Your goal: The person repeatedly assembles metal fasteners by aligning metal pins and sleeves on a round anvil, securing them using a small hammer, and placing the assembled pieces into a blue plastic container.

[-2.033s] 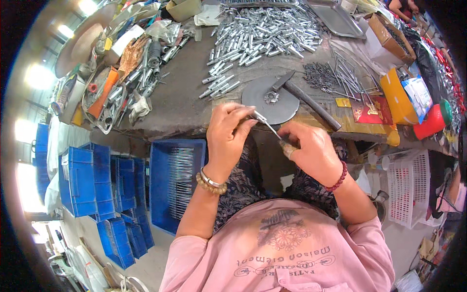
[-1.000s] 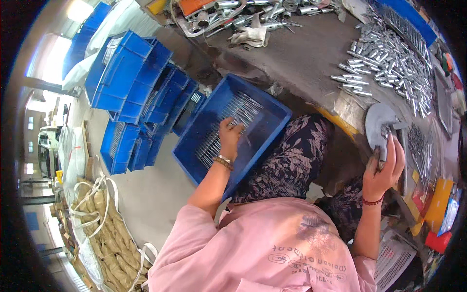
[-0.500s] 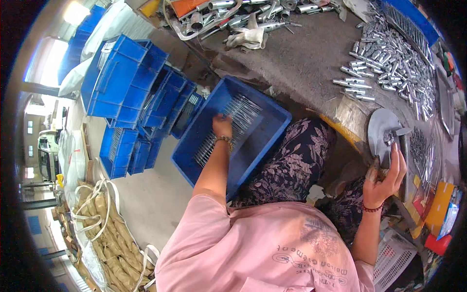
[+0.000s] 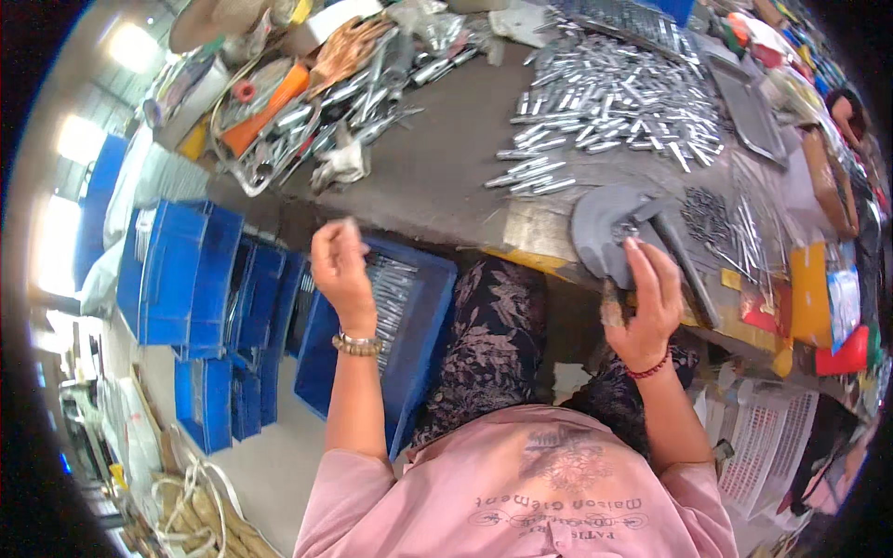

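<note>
My left hand [image 4: 342,274] is raised above the near side of a blue crate [image 4: 437,321], its fingers loosely bent and a little apart, with nothing visible in them. Slim metal rods [image 4: 394,293] lie in a row inside that crate. On the right, my right hand [image 4: 644,316] is held at a round grey metal disc [image 4: 595,223] at the bench edge. Its fingers are stretched out and the thumb, wrapped in something dark, stands apart. The fingertips are close to a small metal fitting [image 4: 625,229] on the disc; contact cannot be made out. A dark bar handle [image 4: 684,265] slants beside this hand.
A large heap of metal sleeves [image 4: 614,98] covers the bench's far part. Pins [image 4: 712,216] lie right of the disc. Tools and a white glove [image 4: 342,166] sit at the back left. Stacked blue crates [image 4: 181,270] stand left; a white basket [image 4: 767,446] is at lower right.
My left hand has lifted out of the blue crate, away from the rods. My right hand stays by the disc. The view has turned toward the bench.
</note>
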{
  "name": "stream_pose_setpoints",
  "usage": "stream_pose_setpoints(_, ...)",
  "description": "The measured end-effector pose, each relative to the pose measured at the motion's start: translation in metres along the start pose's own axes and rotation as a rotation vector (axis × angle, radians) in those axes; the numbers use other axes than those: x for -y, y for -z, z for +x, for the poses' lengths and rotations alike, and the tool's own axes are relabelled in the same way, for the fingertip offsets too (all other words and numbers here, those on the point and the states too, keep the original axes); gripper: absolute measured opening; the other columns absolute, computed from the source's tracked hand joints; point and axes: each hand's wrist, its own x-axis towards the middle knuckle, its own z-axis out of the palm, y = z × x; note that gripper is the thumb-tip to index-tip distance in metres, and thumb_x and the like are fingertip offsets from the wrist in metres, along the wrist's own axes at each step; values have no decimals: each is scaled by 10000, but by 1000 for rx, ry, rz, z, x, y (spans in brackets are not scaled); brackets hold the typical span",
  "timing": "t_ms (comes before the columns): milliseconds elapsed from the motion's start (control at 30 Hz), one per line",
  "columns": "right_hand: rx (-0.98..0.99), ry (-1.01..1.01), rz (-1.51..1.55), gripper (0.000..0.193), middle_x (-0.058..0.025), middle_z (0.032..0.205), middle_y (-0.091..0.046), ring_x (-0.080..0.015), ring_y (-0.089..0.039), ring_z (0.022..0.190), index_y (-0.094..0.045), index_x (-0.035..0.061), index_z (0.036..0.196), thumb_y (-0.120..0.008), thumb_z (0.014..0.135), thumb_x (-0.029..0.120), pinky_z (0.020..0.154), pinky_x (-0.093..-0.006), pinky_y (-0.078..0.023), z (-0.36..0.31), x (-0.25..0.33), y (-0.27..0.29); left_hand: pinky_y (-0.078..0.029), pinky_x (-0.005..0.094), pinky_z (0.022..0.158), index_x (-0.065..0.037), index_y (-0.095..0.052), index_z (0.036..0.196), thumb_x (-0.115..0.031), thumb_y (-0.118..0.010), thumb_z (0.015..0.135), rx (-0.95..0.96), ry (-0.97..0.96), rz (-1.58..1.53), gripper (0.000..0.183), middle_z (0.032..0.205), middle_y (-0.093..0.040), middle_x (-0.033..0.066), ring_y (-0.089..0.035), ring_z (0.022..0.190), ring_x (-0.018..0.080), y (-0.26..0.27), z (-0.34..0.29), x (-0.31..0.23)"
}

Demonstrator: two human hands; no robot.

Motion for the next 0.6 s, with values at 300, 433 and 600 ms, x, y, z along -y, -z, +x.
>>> stream_pose_setpoints(300, 86, -44, 45, 589, -146, 1334, -664, -369, -629, 1209, -745, 102, 1307, -790, 719, 75, 1066, -491, -488, -9, 14, 45, -546, 399, 878, -79, -768, 1090, -181, -782, 926, 639, -781, 481, 194, 1085, -663, 75, -650, 1054, 275, -152, 0, -110)
stream_pose_setpoints(433, 109, -63, 80, 590, -117, 1278, -671, -323, -654, 1174, -718, 117, 1330, -799, 748, 71, 1019, -473, -514, -13, 16, 71, -530, 443, 951, -66, -769, 1019, -198, -790, 889, 747, -706, 623, 185, 1102, -651, 111, -623, 1126, 321, -170, 2, -105)
stream_pose_setpoints(600, -23, -275, -145, 403, -127, 1116, -717, -344, -700, 987, -766, 126, 1169, -789, 772, 61, 855, -452, -591, -14, -22, 115, -520, 444, 934, -46, -736, 985, -128, -772, 888, 773, -712, 473, 132, 1075, -661, 109, -631, 1093, 323, -172, -5, -108)
